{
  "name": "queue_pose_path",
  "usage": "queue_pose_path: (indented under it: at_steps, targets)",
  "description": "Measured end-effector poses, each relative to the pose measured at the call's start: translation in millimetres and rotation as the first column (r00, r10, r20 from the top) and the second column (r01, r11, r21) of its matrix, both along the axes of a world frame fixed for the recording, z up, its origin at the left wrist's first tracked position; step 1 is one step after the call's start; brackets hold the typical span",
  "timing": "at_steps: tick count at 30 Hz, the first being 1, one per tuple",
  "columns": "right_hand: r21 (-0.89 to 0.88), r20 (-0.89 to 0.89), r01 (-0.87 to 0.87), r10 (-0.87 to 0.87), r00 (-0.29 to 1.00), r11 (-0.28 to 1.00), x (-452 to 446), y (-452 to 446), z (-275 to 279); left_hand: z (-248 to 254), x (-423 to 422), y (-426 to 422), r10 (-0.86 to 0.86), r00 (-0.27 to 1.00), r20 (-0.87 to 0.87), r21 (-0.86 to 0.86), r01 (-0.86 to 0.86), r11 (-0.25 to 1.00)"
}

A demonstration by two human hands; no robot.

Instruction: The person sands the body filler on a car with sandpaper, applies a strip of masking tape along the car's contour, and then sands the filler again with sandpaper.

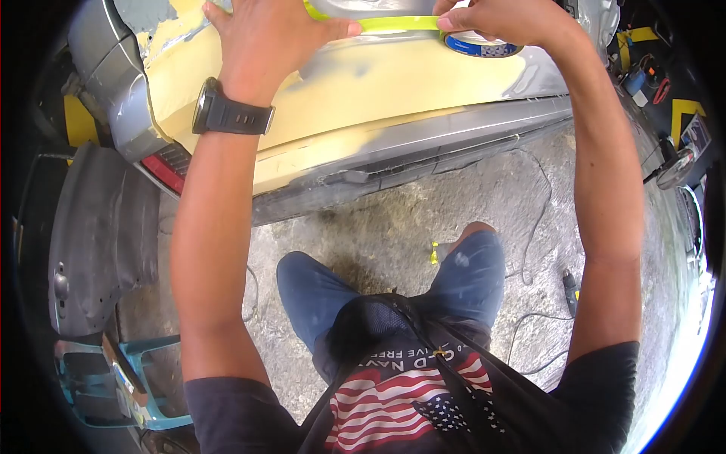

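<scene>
- Drawn out so far: a length of yellow-green tape strip (401,25) spans the gap between the left hand (276,38) and the right hand (508,19), over the filler-coated body panel (423,83).
- A further piece of the strip shows just beyond the left thumb; how much of it is stuck down cannot be told.
- Left undone, by the look of it: the strip is not torn from the tape roll (484,48), and whether the part between the thumbs touches the panel is unclear.
- The roll sits just below the right fingers, on the person's side of them.
- The strip's long axis runs sideways across the person's front, nearly level, from the left thumb tip to the right fingers. The roll is seen at a slant, its wide side lying the same way.
- The right thumb and forefinger are pinched together on the strip beside the roll.
- The left thumb reaches out towards the right hand, its tip at the strip; most of the other left fingers are out of view, so their closure cannot be told.
</scene>
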State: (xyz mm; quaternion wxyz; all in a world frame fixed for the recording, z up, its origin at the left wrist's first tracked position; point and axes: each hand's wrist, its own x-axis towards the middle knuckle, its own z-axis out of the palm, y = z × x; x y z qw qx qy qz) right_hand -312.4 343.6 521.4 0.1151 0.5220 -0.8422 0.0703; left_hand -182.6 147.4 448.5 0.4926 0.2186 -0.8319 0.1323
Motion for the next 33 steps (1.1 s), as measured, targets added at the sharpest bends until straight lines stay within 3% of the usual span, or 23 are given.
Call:
queue_pose_path:
  at_steps: [1, 3, 7, 9, 18, 23, 27, 29, 33]
  targets:
    - [-0.015, -0.086, -0.01, 0.009, 0.996, 1.0, 2.5, -2.7, 0.8, 0.4, 0.3, 0.7, 0.011, 1.0, 0.011, 0.009, -0.012, 1.0]
    - [-0.007, -0.062, 0.034, -0.035, 0.997, 0.999, 12.7, -6.4, 1.4, 1.3, 0.2, 2.8, 0.016, 1.0, 0.02, 0.013, -0.016, 1.0]
    - [-0.009, -0.221, 0.189, -0.187, 0.957, 0.982, 33.8, -17.6, -4.9, 1.4, -0.2, 2.3, 0.028, 0.999, 0.028, 0.026, -0.029, 0.999]
    - [-0.024, -0.4, 0.268, -0.255, 0.881, 0.963, 23.8, -27.7, -16.2, 1.6, -0.2, 2.1, 0.028, 0.999, 0.031, 0.022, -0.029, 0.999]
    - [-0.028, -0.395, 0.255, -0.245, 0.886, 0.967, 24.6, -34.9, -14.1, 5.1, 0.8, 5.0, 0.049, 0.998, 0.05, 0.028, -0.051, 0.998]
    - [-0.013, -0.398, 0.234, -0.219, 0.891, 0.972, 23.2, -35.1, -12.0, 14.6, 5.3, 11.3, 0.003, 0.994, 0.113, 0.159, -0.021, 0.987]
    - [-0.024, -0.381, 0.215, -0.208, 0.901, 0.976, 22.1, -35.6, -12.5, 10.1, 2.6, 7.6, -0.001, 0.994, 0.107, 0.154, -0.016, 0.988]
    - [-0.032, -0.386, 0.205, -0.202, 0.9, 0.978, 20.3, -36.3, -13.4, 3.6, -2.0, 3.5, 0.059, 0.997, 0.042, 0.024, -0.06, 0.998]
    - [-0.033, -0.401, 0.197, -0.194, 0.895, 0.98, 18.6, -36.7, -14.1, 5.3, -0.3, 3.6, 0.047, 0.998, 0.044, 0.026, -0.048, 0.998]
